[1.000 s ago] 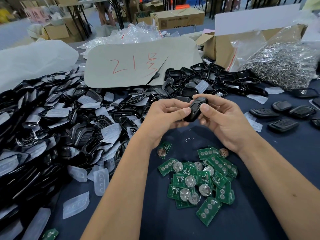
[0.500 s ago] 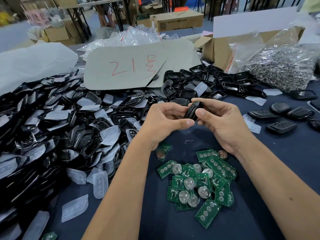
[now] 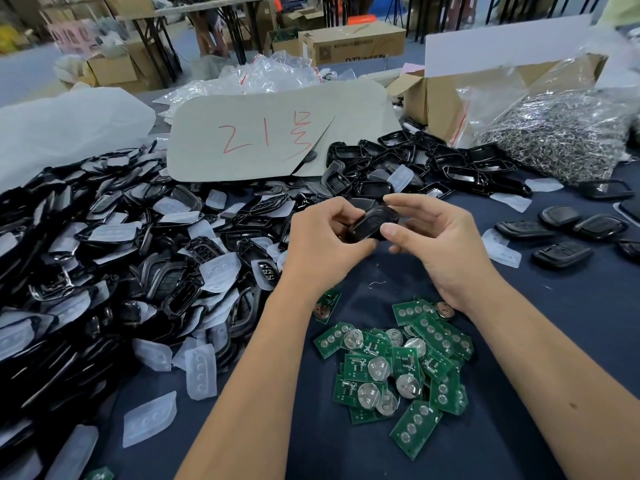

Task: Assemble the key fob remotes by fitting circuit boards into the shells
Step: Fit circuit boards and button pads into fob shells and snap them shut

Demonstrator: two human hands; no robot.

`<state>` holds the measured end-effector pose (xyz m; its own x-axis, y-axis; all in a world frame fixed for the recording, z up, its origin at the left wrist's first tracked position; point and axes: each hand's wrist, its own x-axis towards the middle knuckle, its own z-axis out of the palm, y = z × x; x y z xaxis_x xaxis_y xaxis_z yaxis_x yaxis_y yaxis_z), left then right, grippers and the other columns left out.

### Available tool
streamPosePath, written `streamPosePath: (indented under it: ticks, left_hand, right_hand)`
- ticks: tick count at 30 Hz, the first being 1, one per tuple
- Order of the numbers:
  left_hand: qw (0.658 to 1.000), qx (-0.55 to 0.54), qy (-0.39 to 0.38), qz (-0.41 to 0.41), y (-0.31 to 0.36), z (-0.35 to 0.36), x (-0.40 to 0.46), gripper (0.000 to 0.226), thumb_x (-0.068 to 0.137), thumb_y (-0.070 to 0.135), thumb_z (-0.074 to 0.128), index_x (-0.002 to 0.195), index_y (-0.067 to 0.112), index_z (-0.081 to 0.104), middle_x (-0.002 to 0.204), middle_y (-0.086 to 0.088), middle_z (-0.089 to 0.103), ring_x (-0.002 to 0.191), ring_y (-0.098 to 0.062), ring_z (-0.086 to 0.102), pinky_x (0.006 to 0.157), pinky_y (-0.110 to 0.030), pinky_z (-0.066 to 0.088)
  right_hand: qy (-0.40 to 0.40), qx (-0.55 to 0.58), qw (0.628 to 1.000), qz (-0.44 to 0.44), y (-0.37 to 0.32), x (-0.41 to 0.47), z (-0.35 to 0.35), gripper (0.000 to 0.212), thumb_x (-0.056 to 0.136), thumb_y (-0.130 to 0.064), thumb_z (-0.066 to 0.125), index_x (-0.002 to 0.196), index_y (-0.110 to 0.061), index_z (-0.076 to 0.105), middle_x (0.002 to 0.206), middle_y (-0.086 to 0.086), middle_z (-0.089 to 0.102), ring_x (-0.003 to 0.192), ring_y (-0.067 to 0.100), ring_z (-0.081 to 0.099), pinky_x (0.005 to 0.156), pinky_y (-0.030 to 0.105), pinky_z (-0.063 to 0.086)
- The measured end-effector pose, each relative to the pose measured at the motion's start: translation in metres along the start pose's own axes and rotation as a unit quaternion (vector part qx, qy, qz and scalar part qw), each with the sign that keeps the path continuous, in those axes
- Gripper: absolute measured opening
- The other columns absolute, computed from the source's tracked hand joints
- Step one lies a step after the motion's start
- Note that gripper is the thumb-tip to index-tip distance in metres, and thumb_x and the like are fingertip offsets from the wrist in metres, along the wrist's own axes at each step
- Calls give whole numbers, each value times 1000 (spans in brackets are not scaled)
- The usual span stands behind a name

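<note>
Head view shows left hand (image 3: 322, 244) and right hand (image 3: 436, 244) pinching 1 black fob shell (image 3: 372, 223) between them, apparently squeezing it closed, circuit boards (image 3: 398, 368) piled at 6 o'clock.

Assembly workshop, heaped black shells (image 3: 104, 258), circuit boards (image 3: 398, 368), cardboard cartons (image 3: 349, 43)

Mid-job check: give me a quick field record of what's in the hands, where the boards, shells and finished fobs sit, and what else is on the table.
held item: black key fob shell, above the table
left hand: grips the shell's left end
right hand: pinches its right end
circuit boards: green pile on the blue cloth, below the hands
empty shells: large heap at left, mixed with translucent button pads
closed fobs: several at right, lying apart
marked card: behind the hands, red writing
bag of metal rings: far right
</note>
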<state>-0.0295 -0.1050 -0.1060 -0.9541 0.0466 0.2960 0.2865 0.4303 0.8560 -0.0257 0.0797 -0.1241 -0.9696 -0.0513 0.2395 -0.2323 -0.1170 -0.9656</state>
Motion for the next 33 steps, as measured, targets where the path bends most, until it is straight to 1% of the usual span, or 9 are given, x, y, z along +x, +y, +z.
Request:
streamPosePath:
  ticks: [2,4,7,11,15,19,23,29,33]
  left_hand:
    - [999,29,43,3,-1,7,0,28,68,18,91,82,24,68,74,10,71,65,-3,65,62,-20,50]
    - [997,55,57,6,3,15,-1,30,67,17,90,83,21,65,75,8,69,69,-9,65,67,-31,54]
    - [998,55,14,0,8,25,-4,30,69,15,87,86,18,63,79,6,69,73,-17,66,71,-41,56]
    - [979,-130,-89,-129,11,16,-2,27,84,13,85,95,6,62,100,-15,72,78,-28,75,70,-38,64]
    - [937,-244,-137,-208,9,-4,-1,9,92,-1,73,96,0,66,98,-22,69,80,-27,75,71,-34,65]
    - [950,-235,-64,-197,11,4,-1,20,82,-6,81,94,1,67,85,-14,70,74,-24,74,67,-32,64]
    - [996,-52,2,-76,12,20,-2,30,70,2,88,89,16,69,72,-3,73,69,-24,73,68,-40,63]
    - [992,-72,-64,-75,3,10,0,56,62,17,100,108,24,68,85,0,75,70,-13,71,77,-36,63]
    - [980,-140,-101,-95,4,2,0,59,65,8,98,114,24,70,92,-10,75,76,-20,76,76,-37,65]
  right_hand:
    - [22,-37,999,12,3,1,4,33,89,-9,81,120,-16,72,97,1,79,76,14,70,66,24,58]
    - [56,-44,997,31,4,2,6,27,91,-15,80,116,-15,71,90,2,78,69,15,70,63,24,57]
    - [86,-79,993,27,7,3,4,10,92,-17,79,102,-17,76,81,5,77,58,12,62,55,21,51]
    - [87,-43,994,54,6,6,0,8,93,-12,76,92,-18,81,77,3,75,57,6,55,50,18,43]
    - [-1,-29,995,95,2,7,-4,11,94,-14,75,101,-20,82,94,17,76,73,20,58,67,28,48]
    - [67,-35,994,73,3,8,1,7,94,-17,76,100,-14,77,76,6,72,59,13,57,57,24,48]
    - [88,-157,982,58,2,4,9,40,77,-52,83,92,-16,75,72,2,76,56,17,68,61,33,56]
    - [52,-140,987,64,-4,3,8,26,79,-39,89,83,-16,77,67,1,74,48,8,56,53,20,49]
    - [3,-100,992,74,-9,2,4,33,73,-47,87,82,-16,78,64,-1,68,50,9,52,54,19,47]
